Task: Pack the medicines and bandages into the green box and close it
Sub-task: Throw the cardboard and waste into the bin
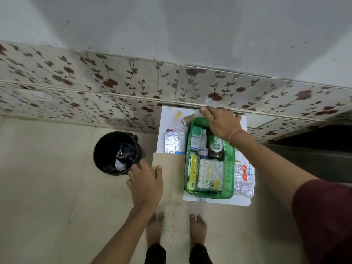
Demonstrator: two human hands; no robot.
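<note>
Sitting open on a white board (pixel 209 201) on the tiled floor, the green box (pixel 229 168) holds a brown bottle (pixel 215 147), a white and blue carton (pixel 196 138) and a cotton-bud pack (pixel 210 174). Blister strips (pixel 244 178) lie just right of it, more tablet strips (pixel 173 141) to its left. The right hand (pixel 222 123) reaches over the box's far end, fingertips pinching something small and pale that is too blurred to name. The left hand (pixel 145 182) rests flat and open-fingered on a brown cardboard sheet (pixel 171 168), near a black bin (pixel 117 152).
</note>
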